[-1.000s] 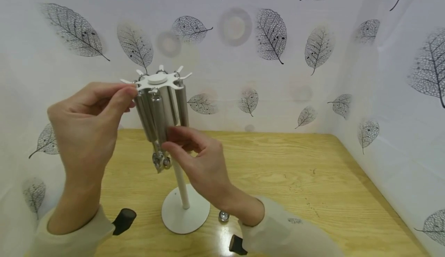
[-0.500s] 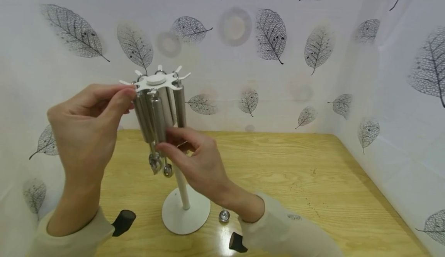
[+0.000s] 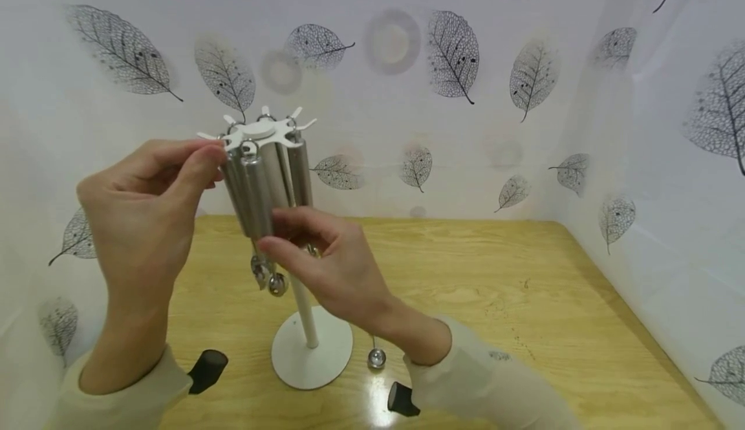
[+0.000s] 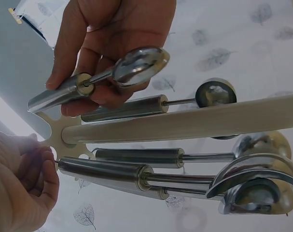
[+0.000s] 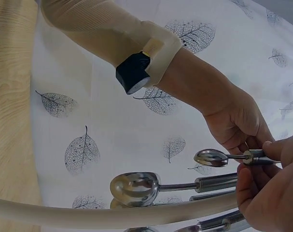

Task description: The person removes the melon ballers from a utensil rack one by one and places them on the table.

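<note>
A white utensil stand (image 3: 302, 313) with a star-shaped hook top (image 3: 256, 134) stands on the wooden table. My left hand (image 3: 145, 204) pinches the edge of that top at its left side, thumb and forefinger together. My right hand (image 3: 332, 262) holds a small steel scoop (image 4: 136, 67) by its thick handle, thumb against fingers. The scoop hangs bowl down, its handle end close to a front hook; whether its ring is over the hook I cannot tell. Several steel utensils (image 4: 122, 159) hang around the pole, among them larger scoops (image 5: 136, 188).
Another steel scoop (image 3: 376, 358) lies on the table right of the round base, partly hidden by my right forearm. Leaf-patterned white cloth (image 3: 465, 158) encloses the back and sides. Black wrist devices (image 3: 208, 370) sit on both sleeves.
My right hand has shifted slightly left with the scoop, whose handle top has risen toward the front hook. The stand's top has tilted a little left. My left hand stays nearly still.
</note>
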{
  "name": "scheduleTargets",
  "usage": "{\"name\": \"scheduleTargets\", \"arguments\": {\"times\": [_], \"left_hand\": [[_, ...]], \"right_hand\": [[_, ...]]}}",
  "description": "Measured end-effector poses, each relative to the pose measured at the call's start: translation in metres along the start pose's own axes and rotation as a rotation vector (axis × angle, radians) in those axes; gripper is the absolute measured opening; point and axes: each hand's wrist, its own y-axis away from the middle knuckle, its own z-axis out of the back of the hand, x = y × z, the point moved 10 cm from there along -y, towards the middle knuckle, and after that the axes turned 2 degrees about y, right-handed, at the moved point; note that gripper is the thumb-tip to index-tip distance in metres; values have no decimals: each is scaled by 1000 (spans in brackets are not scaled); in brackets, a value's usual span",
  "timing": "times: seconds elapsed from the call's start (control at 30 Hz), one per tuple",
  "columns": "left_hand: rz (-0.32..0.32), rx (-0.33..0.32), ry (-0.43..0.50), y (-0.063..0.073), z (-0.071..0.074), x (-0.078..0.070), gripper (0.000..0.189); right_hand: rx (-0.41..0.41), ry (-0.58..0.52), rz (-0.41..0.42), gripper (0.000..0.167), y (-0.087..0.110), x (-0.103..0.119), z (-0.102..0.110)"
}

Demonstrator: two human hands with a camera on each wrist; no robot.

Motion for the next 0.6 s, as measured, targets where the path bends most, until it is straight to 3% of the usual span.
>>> {"name": "scheduleTargets", "arguments": {"times": [0.2, 0.37, 0.47, 0.6], "left_hand": [[26, -11, -22, -1, 2, 3, 27], [34, -34, -6, -2, 5, 5, 28], [35, -36, -57, -2, 5, 6, 27], [43, -44, -116, -3, 6, 8, 24]], "right_hand": [[-4, -40, 53, 22, 3, 9, 8], [-28, -39, 61, 33, 9, 12, 23], [-47, -39, 64, 40, 13, 14, 35], [-70, -3, 39, 35, 17, 11, 54]]}}
